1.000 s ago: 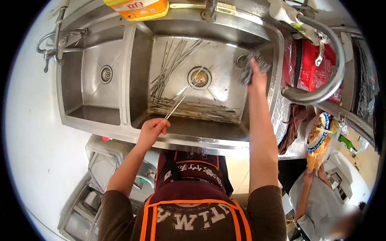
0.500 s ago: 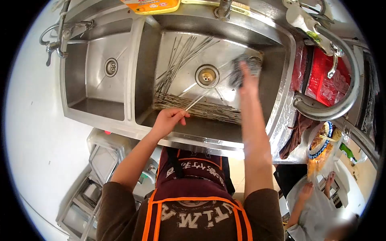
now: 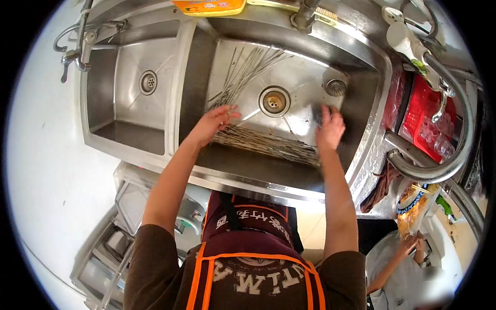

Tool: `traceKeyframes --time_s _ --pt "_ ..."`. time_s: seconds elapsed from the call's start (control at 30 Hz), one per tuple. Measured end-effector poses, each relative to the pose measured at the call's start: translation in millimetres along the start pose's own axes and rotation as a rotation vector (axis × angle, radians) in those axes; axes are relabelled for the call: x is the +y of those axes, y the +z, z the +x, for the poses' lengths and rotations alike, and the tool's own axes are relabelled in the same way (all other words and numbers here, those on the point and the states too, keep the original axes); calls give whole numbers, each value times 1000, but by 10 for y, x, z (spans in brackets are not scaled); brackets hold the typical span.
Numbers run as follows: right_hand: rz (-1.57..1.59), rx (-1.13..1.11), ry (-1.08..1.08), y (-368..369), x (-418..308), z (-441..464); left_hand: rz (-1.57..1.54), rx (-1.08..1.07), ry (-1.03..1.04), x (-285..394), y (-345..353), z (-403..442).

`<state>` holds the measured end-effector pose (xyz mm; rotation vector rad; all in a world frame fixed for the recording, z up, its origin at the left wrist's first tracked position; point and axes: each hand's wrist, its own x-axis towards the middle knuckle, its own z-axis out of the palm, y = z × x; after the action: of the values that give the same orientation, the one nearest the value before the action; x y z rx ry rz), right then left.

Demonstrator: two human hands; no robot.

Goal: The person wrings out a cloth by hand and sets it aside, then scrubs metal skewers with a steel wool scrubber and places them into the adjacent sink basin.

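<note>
My left hand [image 3: 214, 125] is over the left part of the large sink, its fingers apart beside the metal skewers and seemingly holding none. One loose bunch of skewers [image 3: 248, 72] fans out toward the back wall of the basin. Another pile of skewers [image 3: 266, 144] lies lengthwise along the front, its left end just below my left hand. On the right side, my right hand [image 3: 330, 129] is closed around a dark steel wool scrubber [image 3: 316, 112], which is blurred and partly covered by the fingers.
The large steel sink [image 3: 279, 178] has a central drain [image 3: 274, 101] and a round strainer [image 3: 336, 87] at its back right. A smaller basin [image 3: 126, 135] adjoins it. A faucet [image 3: 306, 18] and brush [image 3: 326, 15] are behind; a red basket [image 3: 423, 111] stands right, near another person [image 3: 395, 263].
My left hand has moved up and left, and the skewers it held have left its fingers. My right hand has come down toward the front with the scrubber, uncovering the strainer.
</note>
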<state>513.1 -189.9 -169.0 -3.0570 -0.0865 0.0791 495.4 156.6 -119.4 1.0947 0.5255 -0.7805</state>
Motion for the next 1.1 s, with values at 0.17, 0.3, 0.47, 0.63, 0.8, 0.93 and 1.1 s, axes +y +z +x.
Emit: traceKeyframes --time_s 0.17,0.3,0.47,0.63,0.8,0.93,1.1 --pt "300 -494 -223 409 -334 -438 470 365 131 -347 -574 689" --pt "230 -730 -131 526 -435 -511 851 501 165 -497 -735 812" --pt "258 -758 -229 565 -481 -584 1227 669 449 -519 -533 863" --pt "285 -840 -296 584 -460 -623 1372 458 583 -568 -428 985" --pt "409 -777 -239 504 -438 -633 1628 357 668 -583 -370 1021" --pt "320 -789 -269 498 -489 -679 1268 802 292 -657 -436 1130" --pt "210 -706 -341 707 -515 -789 1398 697 48 -409 -381 1106"
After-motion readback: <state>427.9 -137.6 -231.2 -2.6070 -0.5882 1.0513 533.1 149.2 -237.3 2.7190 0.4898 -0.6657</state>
